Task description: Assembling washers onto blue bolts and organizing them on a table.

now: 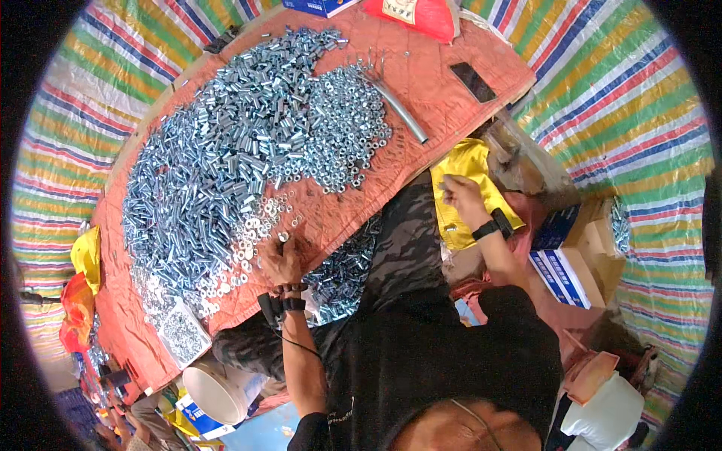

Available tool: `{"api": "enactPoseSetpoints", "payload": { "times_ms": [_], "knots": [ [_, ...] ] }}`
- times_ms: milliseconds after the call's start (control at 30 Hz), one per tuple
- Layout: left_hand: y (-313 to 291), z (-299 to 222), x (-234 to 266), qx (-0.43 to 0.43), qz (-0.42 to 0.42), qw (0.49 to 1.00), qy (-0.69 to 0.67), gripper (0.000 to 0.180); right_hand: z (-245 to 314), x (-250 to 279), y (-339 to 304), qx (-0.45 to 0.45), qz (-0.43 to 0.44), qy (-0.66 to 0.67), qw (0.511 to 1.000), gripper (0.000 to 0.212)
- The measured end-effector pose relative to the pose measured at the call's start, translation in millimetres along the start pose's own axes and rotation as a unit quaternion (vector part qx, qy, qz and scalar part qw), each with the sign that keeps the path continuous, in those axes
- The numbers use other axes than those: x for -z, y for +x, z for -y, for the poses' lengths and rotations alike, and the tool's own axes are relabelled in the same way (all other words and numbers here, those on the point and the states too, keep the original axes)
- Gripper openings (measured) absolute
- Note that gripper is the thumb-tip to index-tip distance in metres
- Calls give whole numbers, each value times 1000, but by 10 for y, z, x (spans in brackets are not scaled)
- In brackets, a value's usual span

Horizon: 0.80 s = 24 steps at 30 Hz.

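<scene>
My left hand is at the near edge of the orange-red cloth, beside loose flat washers. Its fingers are closed, and a small round metal piece, too small to name, shows at the fingertips. Off the table's right side, my right hand hovers over a yellow bag with its fingers curled together; whatever they may hold is hidden. Beyond my left hand spreads a large heap of metal sleeves and bolt-like pieces. Hex nuts form a pile at its right.
A metal tube and a dark phone lie on the cloth. A white tray of small parts sits at the near left corner, above a white bucket. Cardboard boxes stand at right. More metal parts lie below the table edge.
</scene>
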<state>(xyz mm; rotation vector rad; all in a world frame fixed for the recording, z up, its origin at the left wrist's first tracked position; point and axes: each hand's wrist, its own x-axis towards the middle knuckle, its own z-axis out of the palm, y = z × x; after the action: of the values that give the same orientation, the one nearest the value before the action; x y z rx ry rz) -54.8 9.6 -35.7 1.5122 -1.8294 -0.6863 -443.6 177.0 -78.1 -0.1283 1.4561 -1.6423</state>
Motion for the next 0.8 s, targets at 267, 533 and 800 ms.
{"api": "enactPoseSetpoints", "payload": {
  "times_ms": [267, 533, 800],
  "knots": [
    [14, 136, -132, -51, -25, 998, -37, 26, 382, -1392, -373, 149, 294, -324, 887, 19],
    [-26, 96, -89, -11, -30, 999, -35, 21, -87, -2704, 1, 364, 299, -450, 758, 18],
    [-38, 153, -106, -24, -38, 998, -47, 16, -197, -2932, 193, 455, 217, -567, 652, 12]
  ]
}}
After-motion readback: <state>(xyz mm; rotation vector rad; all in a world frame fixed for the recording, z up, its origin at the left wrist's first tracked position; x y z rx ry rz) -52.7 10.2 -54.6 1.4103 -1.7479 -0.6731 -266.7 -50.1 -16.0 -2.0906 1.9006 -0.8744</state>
